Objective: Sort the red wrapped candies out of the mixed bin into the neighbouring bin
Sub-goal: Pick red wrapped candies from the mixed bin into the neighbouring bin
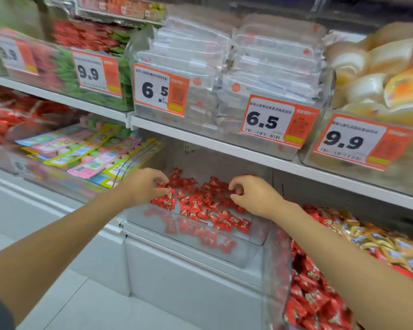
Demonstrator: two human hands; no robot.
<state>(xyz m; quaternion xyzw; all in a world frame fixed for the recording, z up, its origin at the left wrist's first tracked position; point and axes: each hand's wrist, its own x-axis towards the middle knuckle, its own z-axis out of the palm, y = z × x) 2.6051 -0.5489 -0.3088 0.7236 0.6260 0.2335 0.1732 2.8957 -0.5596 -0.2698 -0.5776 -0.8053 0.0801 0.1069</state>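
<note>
Shop shelf (200,139), clear bin (236,256), red candies (200,206); left hand (146,184), right hand (253,197) grips each pinching candy.

Access to the centre bin (193,246). I read one open mouth, between its low clear front wall and the white shelf (224,145) overhead. My left hand (143,186) and right hand (253,196) are both inside it, well apart. A clear divider (138,160) closes the left side. The taller clear wall of the mixed bin (277,258) closes the right. Red candies (200,203) cover the middle floor, and the floor behind them lies bare.
</note>
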